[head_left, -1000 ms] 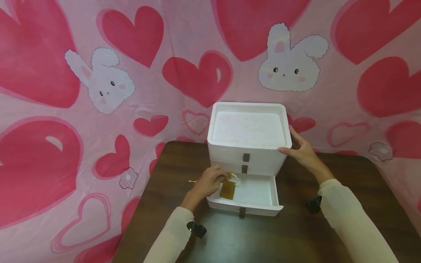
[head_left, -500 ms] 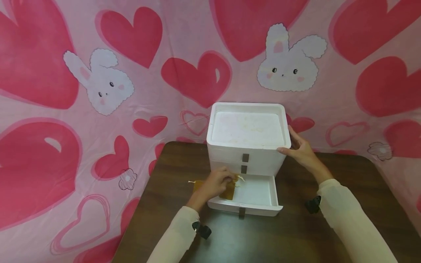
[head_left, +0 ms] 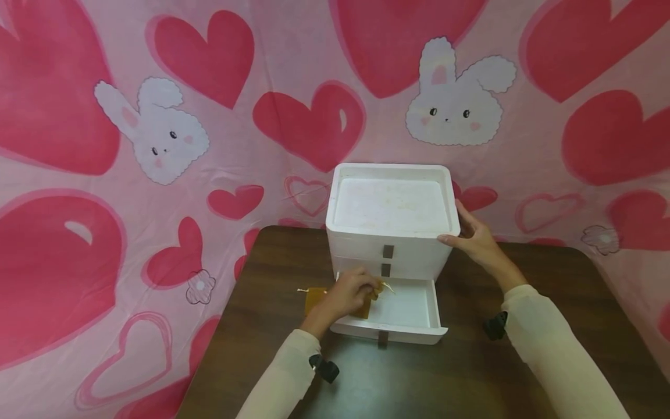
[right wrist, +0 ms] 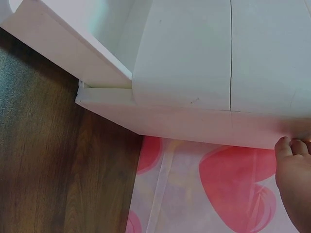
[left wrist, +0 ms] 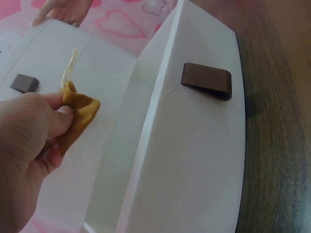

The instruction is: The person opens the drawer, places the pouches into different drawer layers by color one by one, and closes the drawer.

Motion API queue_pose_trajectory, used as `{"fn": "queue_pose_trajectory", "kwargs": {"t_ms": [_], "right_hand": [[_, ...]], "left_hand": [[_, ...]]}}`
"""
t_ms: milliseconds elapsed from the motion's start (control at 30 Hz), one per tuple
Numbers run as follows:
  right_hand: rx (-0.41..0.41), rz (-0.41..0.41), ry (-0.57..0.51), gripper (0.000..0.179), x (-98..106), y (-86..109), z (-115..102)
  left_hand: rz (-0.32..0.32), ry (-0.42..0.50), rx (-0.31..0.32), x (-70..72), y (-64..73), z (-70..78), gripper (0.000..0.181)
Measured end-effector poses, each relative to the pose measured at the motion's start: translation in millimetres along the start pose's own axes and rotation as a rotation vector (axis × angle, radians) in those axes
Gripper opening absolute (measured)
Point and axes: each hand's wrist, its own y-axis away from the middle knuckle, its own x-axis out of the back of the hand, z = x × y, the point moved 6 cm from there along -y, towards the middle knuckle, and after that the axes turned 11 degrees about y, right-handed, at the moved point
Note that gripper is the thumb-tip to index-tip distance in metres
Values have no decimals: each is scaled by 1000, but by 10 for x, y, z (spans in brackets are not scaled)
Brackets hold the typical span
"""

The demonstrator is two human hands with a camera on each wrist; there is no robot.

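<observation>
My left hand [head_left: 356,291] pinches a small mustard-yellow drawstring pouch [left wrist: 80,114] between thumb and fingers, over the pulled-out bottom drawer [head_left: 413,302]. Its pale cord [left wrist: 69,70] sticks up past the fingertips. Part of a second mustard pouch [head_left: 362,309] shows in the left side of the drawer, partly hidden by the hand. Another yellow pouch [head_left: 314,301] lies on the table left of the drawer, partly behind my wrist. My right hand [head_left: 476,241] rests on the right front corner of the white drawer unit [head_left: 361,247], thumb at the top rim, fingers along the side.
Two upper drawers with brown pull tabs [head_left: 388,251] are closed. The unit's top is a shallow tray with a raised rim [head_left: 392,167]. It stands on a dark wooden table [head_left: 282,256], close to a pink cloth [head_left: 293,58] printed with hearts and rabbits.
My left hand has moved right, further over the drawer, with the pouch in its fingers. The pouch on the table has come into view behind the wrist. My right hand stays in place.
</observation>
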Motion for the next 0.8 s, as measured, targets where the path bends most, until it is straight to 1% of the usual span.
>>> {"fn": "queue_pose_trajectory", "kwargs": {"t_ms": [200,467,633,667,800], "right_hand": [[-3,4,-5,97,-7,0,-1],[-16,5,-17,98,-20,-23,15],[-8,8,-27,98,-20,-28,16],[-10,7,-29,99,-18,-25,16],[-19,4,-34,99,-2,-8,22]], "left_hand": [[-2,-5,-23,-79,-37,-4,15],[-6,-25,-15,-201,-69,-20,15],[-7,-43,-13,-232,-107,-17,16],[-11,-44,-5,-237,-114,-16,16],[-19,-56,-6,-255,-135,-3,16]]}}
